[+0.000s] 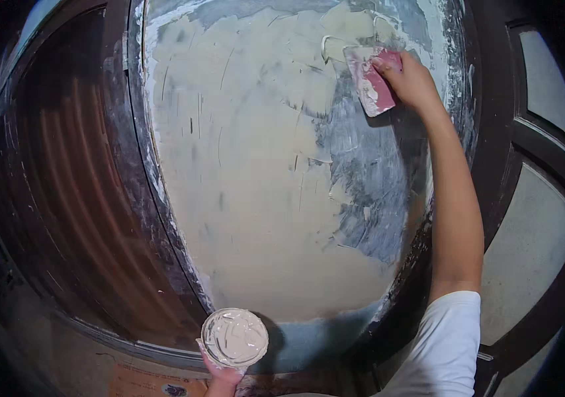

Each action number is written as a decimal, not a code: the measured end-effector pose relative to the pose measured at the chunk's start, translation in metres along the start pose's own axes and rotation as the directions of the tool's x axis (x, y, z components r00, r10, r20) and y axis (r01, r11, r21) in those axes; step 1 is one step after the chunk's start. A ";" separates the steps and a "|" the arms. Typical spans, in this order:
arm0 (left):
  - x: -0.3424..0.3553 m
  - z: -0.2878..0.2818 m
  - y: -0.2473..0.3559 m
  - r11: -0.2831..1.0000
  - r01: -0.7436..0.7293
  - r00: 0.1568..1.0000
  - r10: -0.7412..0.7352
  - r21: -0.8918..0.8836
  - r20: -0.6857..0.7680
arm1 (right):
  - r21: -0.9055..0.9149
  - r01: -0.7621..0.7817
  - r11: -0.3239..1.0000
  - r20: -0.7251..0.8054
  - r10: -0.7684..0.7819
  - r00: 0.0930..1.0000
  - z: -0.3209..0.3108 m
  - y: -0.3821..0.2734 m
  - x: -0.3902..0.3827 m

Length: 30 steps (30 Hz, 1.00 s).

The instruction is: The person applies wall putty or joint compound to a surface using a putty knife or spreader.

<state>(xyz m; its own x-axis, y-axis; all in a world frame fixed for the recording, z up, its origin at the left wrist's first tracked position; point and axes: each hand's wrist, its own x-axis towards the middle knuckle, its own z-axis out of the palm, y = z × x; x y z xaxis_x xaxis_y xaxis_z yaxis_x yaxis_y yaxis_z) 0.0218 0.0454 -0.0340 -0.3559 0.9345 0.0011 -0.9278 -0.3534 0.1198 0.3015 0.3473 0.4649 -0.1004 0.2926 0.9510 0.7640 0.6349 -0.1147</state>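
Note:
My right hand (411,79) is closed on a pink putty spreader (380,94), its blade smeared with pale filler. The spreader's edge is at the upper right of a wall panel (375,162), beside a bare grey-blue patch. Cream putty (249,165) coats most of that panel in uneven strokes, with thin ridges and grey spots showing through. Low in front of the panel, my left hand (221,373) grips a round container (264,349) from below. Creamy putty (235,336) fills it nearly to the rim. Most of my left fingers are hidden under the container.
A dark brown wooden panel (64,165) stands on the left, bordered by a paint-smeared frame (153,159). On the right is a dark frame with pale panes (527,228). Printed brown cardboard (140,382) lies below at the lower left.

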 end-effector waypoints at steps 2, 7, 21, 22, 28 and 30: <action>0.003 0.004 -0.002 0.987 -0.006 0.995 -0.011 0.162 0.099 | -0.019 -0.030 0.999 0.024 0.031 0.999 -0.005 0.013 -0.005; 0.002 0.011 -0.010 0.996 0.067 0.991 -0.073 0.051 0.114 | -0.002 -0.084 0.996 0.050 0.084 0.995 -0.003 0.034 -0.027; -0.031 0.006 0.014 0.994 0.026 0.970 -0.051 0.108 0.238 | 0.031 -0.168 0.985 -0.224 0.171 0.960 -0.026 -0.016 -0.036; -0.032 0.005 0.015 0.994 0.008 0.970 -0.035 0.112 0.242 | 0.020 -0.104 0.994 -0.218 0.106 0.970 -0.023 -0.029 -0.034; -0.036 0.004 0.024 0.993 0.001 0.979 -0.026 0.122 0.202 | -0.122 -0.023 0.992 -0.142 0.006 0.990 -0.019 -0.083 -0.022; -0.035 0.006 0.025 0.992 0.004 0.982 -0.029 0.128 0.188 | -0.129 -0.011 0.992 -0.160 -0.010 0.987 -0.015 -0.079 -0.014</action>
<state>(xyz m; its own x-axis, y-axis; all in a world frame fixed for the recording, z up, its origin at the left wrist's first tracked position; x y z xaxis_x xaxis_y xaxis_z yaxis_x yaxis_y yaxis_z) 0.0121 0.0042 -0.0250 -0.3018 0.9355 0.1839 -0.9074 -0.3410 0.2458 0.2517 0.2822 0.4654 -0.0048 0.1678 0.9858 0.8409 0.5342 -0.0868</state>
